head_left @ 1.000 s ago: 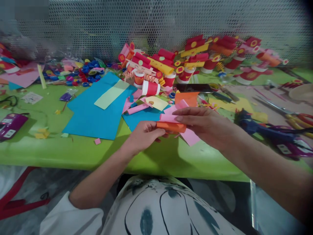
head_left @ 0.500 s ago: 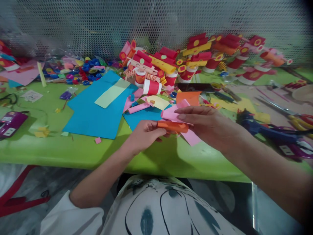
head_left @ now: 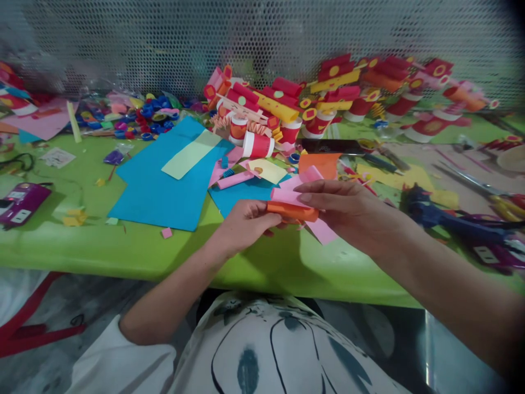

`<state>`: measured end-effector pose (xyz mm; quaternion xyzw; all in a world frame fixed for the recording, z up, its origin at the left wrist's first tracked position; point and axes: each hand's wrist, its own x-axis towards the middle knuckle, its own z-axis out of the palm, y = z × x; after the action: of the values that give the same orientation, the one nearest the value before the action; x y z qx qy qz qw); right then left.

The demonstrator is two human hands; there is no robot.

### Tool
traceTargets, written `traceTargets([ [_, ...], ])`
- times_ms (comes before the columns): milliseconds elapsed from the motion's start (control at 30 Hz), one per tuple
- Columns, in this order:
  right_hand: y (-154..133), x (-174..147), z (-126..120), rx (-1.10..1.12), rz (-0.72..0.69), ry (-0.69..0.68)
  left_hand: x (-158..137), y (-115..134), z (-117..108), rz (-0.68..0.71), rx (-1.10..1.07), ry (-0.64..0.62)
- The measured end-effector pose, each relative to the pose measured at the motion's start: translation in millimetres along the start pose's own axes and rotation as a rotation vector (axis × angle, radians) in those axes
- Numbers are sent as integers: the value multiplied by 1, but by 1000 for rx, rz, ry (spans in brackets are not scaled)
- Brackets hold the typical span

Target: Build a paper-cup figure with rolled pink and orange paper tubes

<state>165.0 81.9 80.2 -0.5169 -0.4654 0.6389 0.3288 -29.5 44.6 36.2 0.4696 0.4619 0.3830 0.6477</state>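
Over the front part of the green table, my left hand [head_left: 250, 223] grips the left end of a rolled orange paper tube [head_left: 293, 211], thumb on the near side. My right hand [head_left: 342, 210] pinches a pink paper roll [head_left: 285, 196] that lies against the top of the orange tube. The right fingers cover the pink roll's right end. Below and behind the hands lie pink paper strips [head_left: 326, 232], one partly hidden by the right hand. Another pink paper tube [head_left: 235, 180] rests on the table just beyond my left hand.
Blue paper sheets [head_left: 159, 191] with a pale green strip lie left. Several paper-cup figures [head_left: 258, 145] stand along the perforated metal panel [head_left: 164, 49]. Scissors [head_left: 471, 178] and a dark blue glue gun [head_left: 443, 216] lie right. A purple device [head_left: 25, 205] is far left.
The pink roll has tilted from a flared, slanting pose to lie flatter along the orange tube. Both hands keep their hold, and the view has shifted slightly.
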Motion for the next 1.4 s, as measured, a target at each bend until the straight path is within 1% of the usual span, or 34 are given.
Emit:
traceTargets([
  [167, 2, 2, 0, 22, 9, -2, 0, 0, 0, 1, 1, -11],
  [567, 2, 2, -2, -18, -18, -12, 1, 0, -1, 19, -6, -2],
  [900, 1, 1, -2, -9, -5, -20, 0, 0, -2, 22, -6, 16],
  [1400, 1, 1, -3, 3, 5, -27, 0, -3, -3, 39, 1, -2],
])
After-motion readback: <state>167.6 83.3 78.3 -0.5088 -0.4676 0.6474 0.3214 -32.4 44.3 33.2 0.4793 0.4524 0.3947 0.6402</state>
